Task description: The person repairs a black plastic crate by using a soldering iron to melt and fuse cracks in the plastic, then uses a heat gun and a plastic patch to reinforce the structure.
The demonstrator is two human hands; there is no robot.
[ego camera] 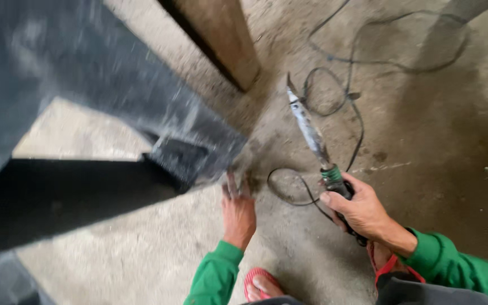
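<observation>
Right hand (362, 212) is clenched around the dark handle of a soldering iron (317, 149) at centre-right, tip angled toward the top — its cord (357, 113) loops across the concrete floor (436, 141). Left hand (238, 212), fingers spread and empty, reaches to the dark panel (114, 85) — lower centre.

Single head-worn view: steep downward look, close over both hands, facing concrete floor (453, 169); no second view.

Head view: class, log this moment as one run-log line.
right hand: grips soldering iron | left hand: open, by dark panel | cord: on concrete floor
</observation>
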